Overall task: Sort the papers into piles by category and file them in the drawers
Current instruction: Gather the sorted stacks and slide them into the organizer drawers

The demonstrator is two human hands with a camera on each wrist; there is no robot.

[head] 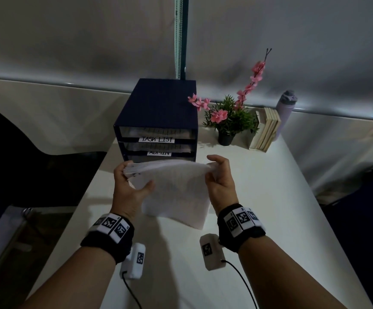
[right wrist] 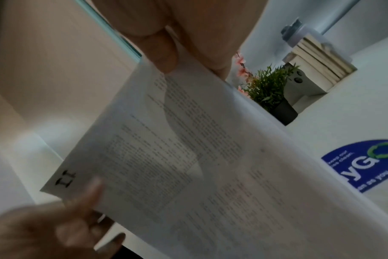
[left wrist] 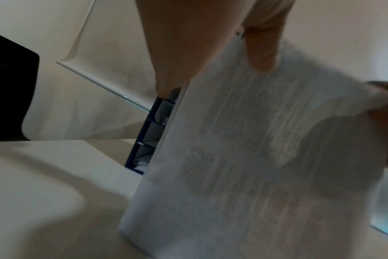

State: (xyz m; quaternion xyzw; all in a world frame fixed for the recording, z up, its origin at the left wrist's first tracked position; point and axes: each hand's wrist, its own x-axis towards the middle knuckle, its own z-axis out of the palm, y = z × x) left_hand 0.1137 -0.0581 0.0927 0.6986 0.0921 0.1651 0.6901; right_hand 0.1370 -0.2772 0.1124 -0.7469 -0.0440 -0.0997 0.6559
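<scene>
hands: left hand (head: 130, 188), right hand (head: 220, 177) pinch papers (head: 176, 192) | far edge raised, long axis toward drawers (head: 158, 139)

A stack of papers (head: 176, 188) was held above the white bench (head: 270, 219), the left hand (head: 128, 187) gripping its edge at nine o'clock and the right hand (head: 220, 178) pinching it at three o'clock. Its lower edge touched the bench. At twelve o'clock stood a dark blue drawer unit (head: 158, 108) with drawers labelled "TASK LIST" and "ADMIN". At two o'clock were a potted plant (head: 228, 121), books (head: 267, 128) and a bottle (head: 284, 108).
</scene>
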